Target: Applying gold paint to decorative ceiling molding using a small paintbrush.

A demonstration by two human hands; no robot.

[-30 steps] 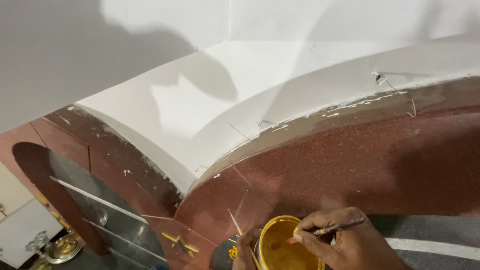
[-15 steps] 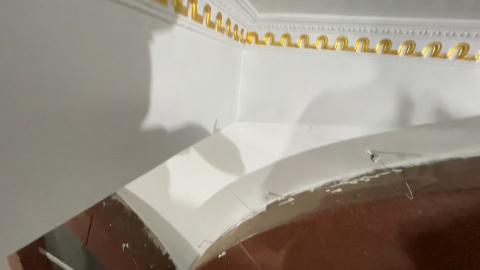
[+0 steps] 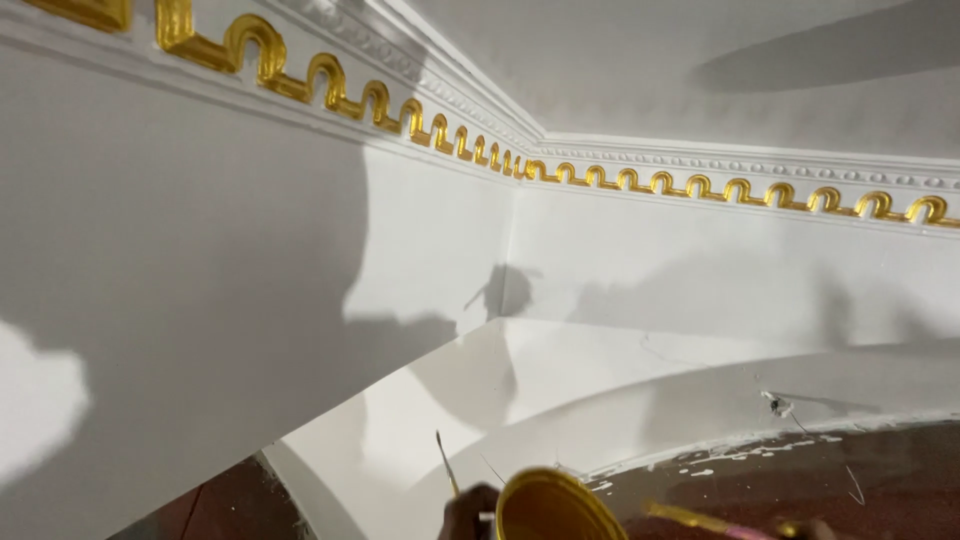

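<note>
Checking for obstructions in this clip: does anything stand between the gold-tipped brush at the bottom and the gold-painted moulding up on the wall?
Nothing visible does. The brush lies low at the frame's bottom edge beside the paint tin, which the left hand holds. Between it and the gold moulding there is only open air in front of the bare white wall.

Very little of the person shows — only the bare tips of the left hand (image 3: 470, 510) at the bottom edge of the view, a few fingers (image 3: 480, 497) bunched into a rounded, shadowed lump with no glove and no ring to be seen. No sleeve, cuff or watch comes into view on that side. Of the right hand (image 3: 815, 528) just a sliver of bare knuckle shows at the very bottom edge — too little to tell anything worn on it.
</note>
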